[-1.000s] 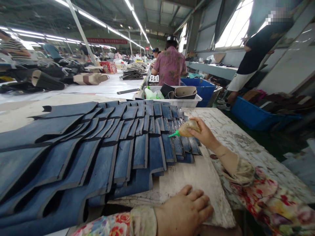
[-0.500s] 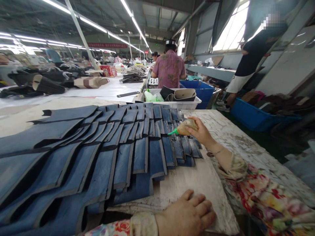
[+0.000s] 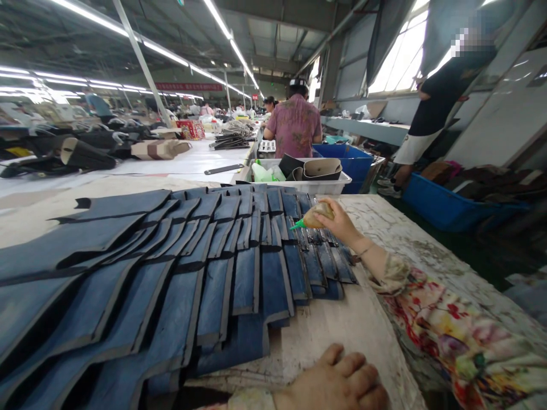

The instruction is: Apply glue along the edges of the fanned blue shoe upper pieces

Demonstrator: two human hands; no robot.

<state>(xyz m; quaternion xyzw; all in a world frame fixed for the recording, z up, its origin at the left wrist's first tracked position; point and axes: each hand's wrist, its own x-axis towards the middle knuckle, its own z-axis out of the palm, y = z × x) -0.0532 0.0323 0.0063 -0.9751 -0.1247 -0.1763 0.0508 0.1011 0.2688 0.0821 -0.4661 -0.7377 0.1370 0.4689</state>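
Rows of overlapping blue panels (image 3: 171, 307) with dark grey edges cover the worktable in front of me. My right hand (image 3: 339, 223) is wrapped round a squeeze bottle (image 3: 317, 216) of yellowish-brown look, its green nozzle pointing left and down over the panels near the right end of the rows. Shiny wet-looking streaks show on the panel edges around and right of the nozzle. Whether the tip touches a panel I cannot tell. My left hand (image 3: 337, 380) lies flat, fingers spread, on the pale sheet (image 3: 342, 319) at the near edge, holding nothing.
Beyond the panels stands a white bin (image 3: 311, 187) with dark curled pieces and a green bag. A blue crate (image 3: 342, 165) is behind it, where a person in a purple shirt (image 3: 294, 126) sits. At right are a standing person (image 3: 444, 97) and a blue tub (image 3: 444, 202).
My right hand and the bottle have shifted slightly left and up across the panels. My left hand sits a little lower and further right in view, still flat. The camera view has shifted slightly.
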